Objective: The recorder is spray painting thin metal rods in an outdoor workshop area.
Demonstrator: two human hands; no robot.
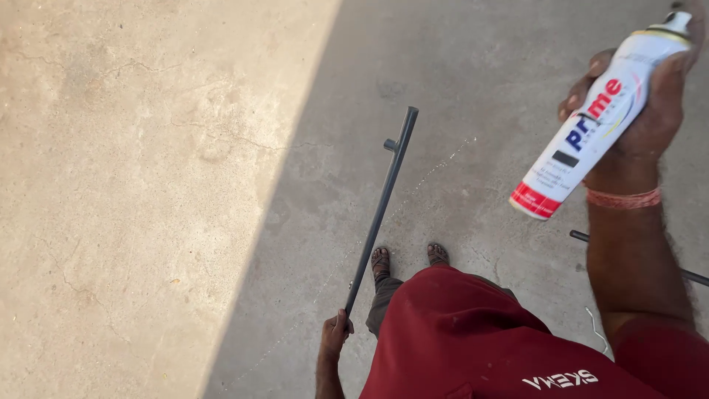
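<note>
holding a dark metal bar [382,199] by its lower end, the left hand [334,334] is closed round it at the bottom centre of the frame, the bar slanting up toward the middle. the right hand [641,111] grips a white spray can [600,118] at upper right, tilted, well apart from the bar. judging by this, keeping the bar steady and off the red shirt [473,332] matters. concrete floor [148,185] lies below.

The concrete floor [148,185], half sunlit and half shaded, bears sandalled feet [408,258] and a dark rod [583,237] at right.
</note>
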